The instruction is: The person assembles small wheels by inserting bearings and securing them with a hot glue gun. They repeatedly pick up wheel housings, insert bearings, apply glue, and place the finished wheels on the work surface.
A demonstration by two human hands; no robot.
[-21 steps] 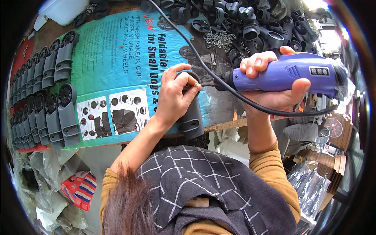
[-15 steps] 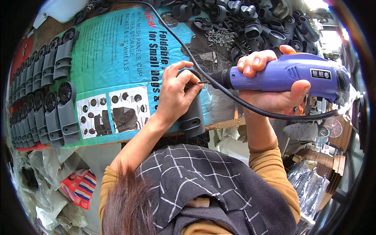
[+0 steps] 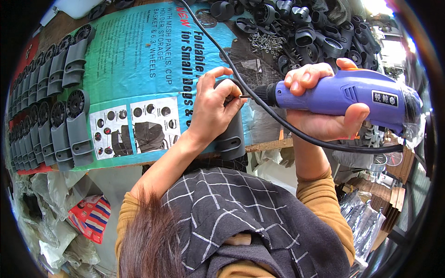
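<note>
My left hand point(image 3: 209, 111) is closed around the round upper end of a grey plastic part point(image 3: 232, 136), whose longer body hangs toward the table's near edge. Thumb and forefinger pinch at the tip of a thin driver bit; whether a screw sits between them is too small to tell. In my right hand point(image 3: 320, 126) is a purple electric screwdriver point(image 3: 333, 96), held level with its bit pointing left at the grey part. A black power cord point(image 3: 271, 111) loops in front of the bit and under the tool.
Two rows of similar grey parts point(image 3: 76, 125) stand at the left on a printed blue-green sheet point(image 3: 134, 83). A pile of small screws point(image 3: 269, 44) lies beyond my hands. Dark plastic fittings point(image 3: 306, 34) are heaped at the far right. Plastic bags point(image 3: 51, 208) lie lower left.
The whole view has shifted slightly. Both hands keep the same grips, with the bit still at the left fingertips.
</note>
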